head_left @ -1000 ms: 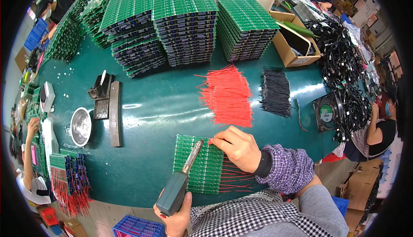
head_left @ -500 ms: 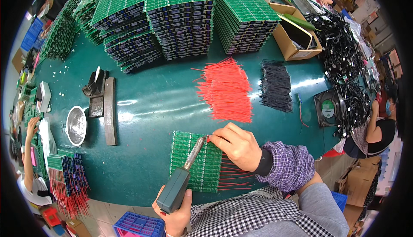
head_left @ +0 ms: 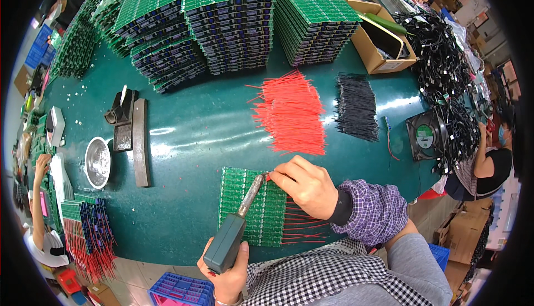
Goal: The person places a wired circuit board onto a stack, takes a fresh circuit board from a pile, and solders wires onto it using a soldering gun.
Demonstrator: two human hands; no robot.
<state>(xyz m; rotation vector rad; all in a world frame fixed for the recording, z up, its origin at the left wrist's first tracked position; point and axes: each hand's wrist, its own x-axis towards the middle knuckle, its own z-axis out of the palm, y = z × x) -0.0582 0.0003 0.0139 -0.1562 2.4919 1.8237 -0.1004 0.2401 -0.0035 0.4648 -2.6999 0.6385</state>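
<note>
A green circuit board panel (head_left: pixel 236 195) lies on the table before me, with several red wires sticking out from its right edge. My left hand (head_left: pixel 229 285) is closed round the dark grey-green handle of a soldering iron (head_left: pixel 225 244). Its metal tip rests at the upper right part of the panel. Right beside that tip, the fingers of my right hand (head_left: pixel 307 188) pinch a short red wire (head_left: pixel 268 177) against the board's edge; most of that wire is hidden by the fingers. Beyond my hands lie a pile of red wires (head_left: pixel 290 114) and a smaller bundle of black wires (head_left: pixel 356 107).
Tall stacks of circuit boards (head_left: pixel 229 33) line the far side. At left are a metal bowl (head_left: pixel 99 162), a dark tray (head_left: pixel 123 136) and wired boards (head_left: pixel 89 225). A cardboard box (head_left: pixel 384 61), small fan (head_left: pixel 425 136) and black cables (head_left: pixel 439 56) sit at right. Co-workers sit either side.
The view has shifted slightly. Both hands, the soldering iron tip and the pinched red wire keep nearly the same places on the board.
</note>
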